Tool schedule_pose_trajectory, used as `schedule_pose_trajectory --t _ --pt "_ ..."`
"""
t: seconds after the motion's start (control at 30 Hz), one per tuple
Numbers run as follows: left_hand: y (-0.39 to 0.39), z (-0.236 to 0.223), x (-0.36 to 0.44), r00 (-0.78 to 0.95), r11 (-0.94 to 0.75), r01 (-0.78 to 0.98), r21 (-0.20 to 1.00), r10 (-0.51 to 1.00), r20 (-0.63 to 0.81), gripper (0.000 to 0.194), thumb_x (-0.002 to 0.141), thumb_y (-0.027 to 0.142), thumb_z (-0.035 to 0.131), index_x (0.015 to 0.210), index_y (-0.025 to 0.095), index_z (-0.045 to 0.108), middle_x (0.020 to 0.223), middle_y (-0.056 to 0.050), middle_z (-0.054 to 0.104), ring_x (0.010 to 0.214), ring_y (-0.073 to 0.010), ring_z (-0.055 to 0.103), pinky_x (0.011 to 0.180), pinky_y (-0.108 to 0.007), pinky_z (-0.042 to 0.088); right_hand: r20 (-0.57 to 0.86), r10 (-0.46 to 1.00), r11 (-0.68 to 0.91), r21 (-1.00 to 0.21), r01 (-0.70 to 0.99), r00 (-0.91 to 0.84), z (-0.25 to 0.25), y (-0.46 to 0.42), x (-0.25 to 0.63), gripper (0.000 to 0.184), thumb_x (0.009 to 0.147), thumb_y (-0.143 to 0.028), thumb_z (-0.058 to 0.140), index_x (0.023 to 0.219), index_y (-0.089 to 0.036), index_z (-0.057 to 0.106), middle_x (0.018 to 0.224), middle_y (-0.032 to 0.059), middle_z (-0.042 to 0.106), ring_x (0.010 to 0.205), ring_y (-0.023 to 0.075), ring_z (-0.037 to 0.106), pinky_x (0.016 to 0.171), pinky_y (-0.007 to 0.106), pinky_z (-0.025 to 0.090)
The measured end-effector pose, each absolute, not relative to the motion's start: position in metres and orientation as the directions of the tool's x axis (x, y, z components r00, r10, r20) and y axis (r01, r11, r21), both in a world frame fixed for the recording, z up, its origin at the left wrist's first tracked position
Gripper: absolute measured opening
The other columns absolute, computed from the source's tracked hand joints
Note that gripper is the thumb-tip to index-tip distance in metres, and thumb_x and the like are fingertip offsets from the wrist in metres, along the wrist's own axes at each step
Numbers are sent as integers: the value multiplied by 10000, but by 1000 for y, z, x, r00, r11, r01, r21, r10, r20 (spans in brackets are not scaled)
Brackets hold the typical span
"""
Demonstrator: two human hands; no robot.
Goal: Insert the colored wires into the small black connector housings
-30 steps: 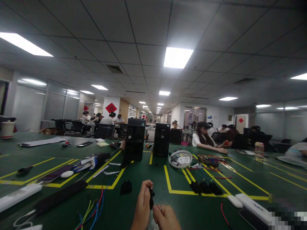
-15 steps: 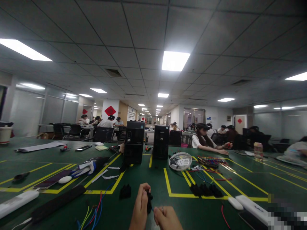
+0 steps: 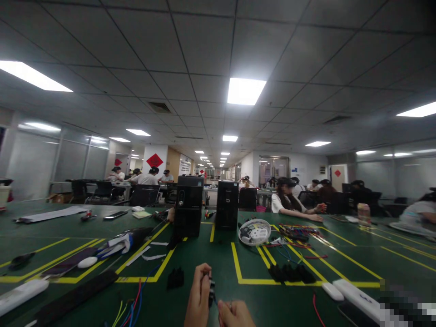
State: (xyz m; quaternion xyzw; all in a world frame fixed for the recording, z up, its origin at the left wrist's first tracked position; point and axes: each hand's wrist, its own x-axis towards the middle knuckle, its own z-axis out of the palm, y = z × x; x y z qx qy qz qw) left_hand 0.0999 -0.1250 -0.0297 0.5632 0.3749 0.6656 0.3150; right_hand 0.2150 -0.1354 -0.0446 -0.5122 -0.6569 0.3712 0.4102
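Note:
At the near edge of the table, my left hand point(image 3: 198, 294) is closed around a small black connector block point(image 3: 211, 290), gripped upright between thumb and fingers. My right hand point(image 3: 235, 313) sits just right of it, thumb and fingers pinched on a thin blue wire point(image 3: 215, 301) whose end is at the block's lower part. Whether the wire is inside the block is too small to tell. Similar black blocks point(image 3: 175, 278) lie to the left of my hands, and a row of black blocks point(image 3: 292, 274) lies to the right. Loose coloured wires point(image 3: 131, 313) rest at lower left.
Two black computer towers point(image 3: 227, 206) stand ahead on the green table point(image 3: 204, 259) marked with yellow tape. A white basket point(image 3: 255, 232) holds small parts, beside a wire bundle point(image 3: 296, 231). A co-worker point(image 3: 289, 200) sits across at right. White power strips point(image 3: 354, 295) flank both sides.
The view has tilted and shifted slightly. My left hand still grips the block, whose ridged side shows more now. My right hand stays pinched close beside it.

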Motion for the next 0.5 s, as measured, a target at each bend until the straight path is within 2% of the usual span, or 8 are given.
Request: schedule_pose_trajectory --t 0.1,0.23,0.37,0.43,0.5 --pt "-131 -31 109 -126 -510 -29 859 855 503 341 866 504 417 1021 224 534 943 -44 570 925 -189 532 871 -275 391 90 968 159 -941 299 -234 -48 -140 212 596 705 -740 381 445 -204 415 337 -57 296 338 67 257 396 215 173" --pt "-131 -30 103 -31 -494 -67 867 870 493 342 875 487 414 1046 217 535 975 -55 582 928 -188 542 860 -284 410 0 933 79 -976 202 -361 -52 -143 215 608 652 -776 422 471 -196 451 311 -64 324 278 54 238 338 206 132" --pt "-123 -24 77 -142 -528 -46 848 844 518 332 872 489 424 1017 210 532 966 -50 578 930 -174 539 861 -269 404 -25 932 1 -997 71 -361 -41 -147 228 567 639 -739 500 463 -207 414 281 -100 244 243 40 175 314 205 92" --pt "-117 -23 66 -178 -498 -60 865 858 481 345 867 499 432 1048 215 507 966 -41 573 885 -157 549 809 -254 421 -12 942 -14 -1000 -3 -336 -34 -150 232 556 648 -723 509 467 -212 386 279 -116 201 237 33 154 319 202 76" --pt "-113 -26 62 -134 -425 -125 896 902 409 380 865 518 420 1106 227 456 920 -23 574 778 -139 566 714 -249 442 8 945 0 -1000 -25 -326 -31 -152 232 543 672 -707 500 491 -204 406 284 -117 210 238 32 165 321 198 81"
